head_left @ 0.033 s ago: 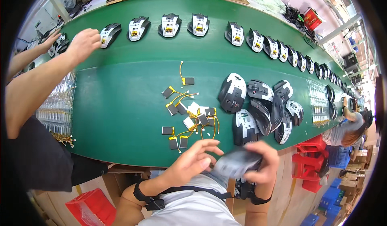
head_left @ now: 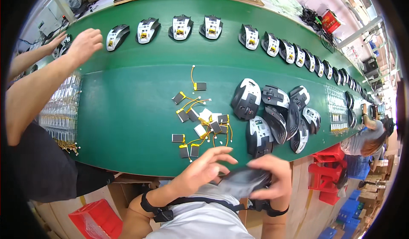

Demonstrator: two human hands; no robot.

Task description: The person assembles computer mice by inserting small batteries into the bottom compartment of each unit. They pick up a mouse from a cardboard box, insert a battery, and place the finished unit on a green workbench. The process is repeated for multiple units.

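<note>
Over the table's near edge, my right hand [head_left: 276, 178] grips a dark computer mouse [head_left: 243, 182], smeared by motion. Beside the mouse's left end is my left hand [head_left: 203, 170], its fingers apart and holding nothing; whether a fingertip touches the mouse I cannot tell. Beyond my left hand lies a loose heap of small flat batteries [head_left: 215, 126] with yellow tape and thin wires. To the right of them is a pile of black and white mice [head_left: 260, 136], several with their undersides up.
A row of mice [head_left: 182, 27] with yellow-taped parts in openings runs along the far side of the green table [head_left: 128, 111]. At the left, a co-worker's hand [head_left: 85, 45] reaches across. Trays of batteries [head_left: 61, 115] [head_left: 337, 111] lie at both sides; red stools [head_left: 326, 175] stand right.
The mouse in my right hand has shifted slightly left and turned a little. My left hand stays nearly still. The co-worker's hand has drawn left, away from a mouse in the far row.
</note>
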